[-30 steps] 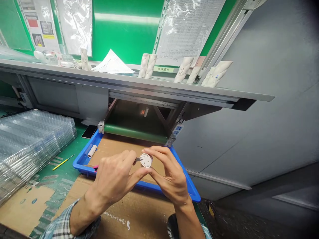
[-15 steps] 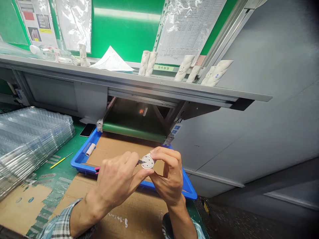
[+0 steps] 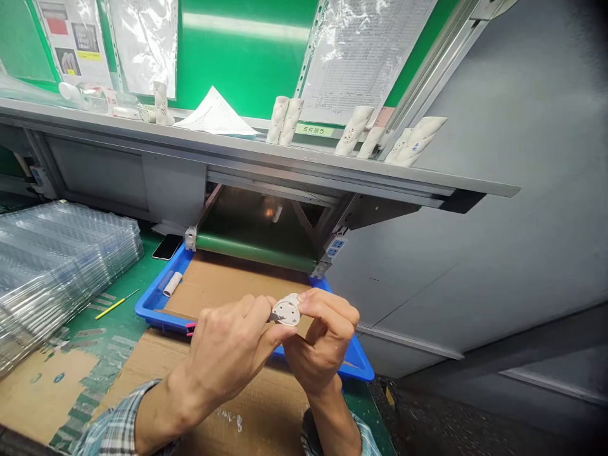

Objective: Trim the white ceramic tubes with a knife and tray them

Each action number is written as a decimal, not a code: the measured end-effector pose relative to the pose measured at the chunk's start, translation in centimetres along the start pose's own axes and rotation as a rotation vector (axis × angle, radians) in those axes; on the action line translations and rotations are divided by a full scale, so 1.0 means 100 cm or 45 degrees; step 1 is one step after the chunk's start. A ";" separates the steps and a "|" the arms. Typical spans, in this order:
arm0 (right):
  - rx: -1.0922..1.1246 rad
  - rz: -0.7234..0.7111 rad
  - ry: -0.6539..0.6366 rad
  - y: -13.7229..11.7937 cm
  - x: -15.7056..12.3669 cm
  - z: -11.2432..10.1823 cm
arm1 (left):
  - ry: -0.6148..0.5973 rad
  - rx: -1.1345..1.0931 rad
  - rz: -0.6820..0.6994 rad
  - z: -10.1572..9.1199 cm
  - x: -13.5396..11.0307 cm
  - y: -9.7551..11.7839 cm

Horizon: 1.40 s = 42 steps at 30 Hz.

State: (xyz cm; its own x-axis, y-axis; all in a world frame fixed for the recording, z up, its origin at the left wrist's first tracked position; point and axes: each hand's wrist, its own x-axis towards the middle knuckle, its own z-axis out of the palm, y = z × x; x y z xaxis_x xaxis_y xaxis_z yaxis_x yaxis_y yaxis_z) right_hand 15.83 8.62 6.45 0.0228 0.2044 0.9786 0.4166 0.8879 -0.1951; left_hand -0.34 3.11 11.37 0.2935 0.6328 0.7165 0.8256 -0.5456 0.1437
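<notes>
My right hand [image 3: 318, 345] pinches a small round white plastic part [image 3: 287, 310] by its edge, its flat face with small holes turned toward me. My left hand [image 3: 228, 348] is closed around a thin tool with a pink handle end [image 3: 190, 327]; its metal tip touches the left side of the white part. Both hands hover over the front edge of a blue tray [image 3: 156, 304] lined with brown cardboard.
A white tube [image 3: 171, 284] lies in the tray's left corner. A stack of clear plastic blister trays [image 3: 57, 266] fills the left. A yellow stick [image 3: 116, 304] and a phone [image 3: 167, 247] lie on the green bench. White patterned cylinders [image 3: 282, 120] stand on the shelf above.
My right hand has curled tighter and turned the white part slightly; both hands drifted a little to the right and down. The tool tip stays against the part.
</notes>
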 end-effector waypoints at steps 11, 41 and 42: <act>0.156 0.272 -0.225 -0.006 0.005 -0.001 | 0.126 -0.190 0.032 -0.014 0.006 -0.021; 0.251 0.177 -0.280 -0.010 0.017 -0.007 | 0.083 -0.347 0.003 -0.019 0.003 -0.026; 0.243 0.176 -0.284 -0.009 0.017 -0.007 | 0.084 -0.358 0.002 -0.018 0.003 -0.026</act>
State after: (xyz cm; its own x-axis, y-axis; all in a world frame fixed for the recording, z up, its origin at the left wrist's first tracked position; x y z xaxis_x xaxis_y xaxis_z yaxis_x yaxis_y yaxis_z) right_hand 16.13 7.87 8.30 -0.1413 0.3946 0.9079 0.2451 0.9025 -0.3541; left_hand -3.29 3.71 12.43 0.2548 0.5998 0.7585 0.6563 -0.6834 0.3199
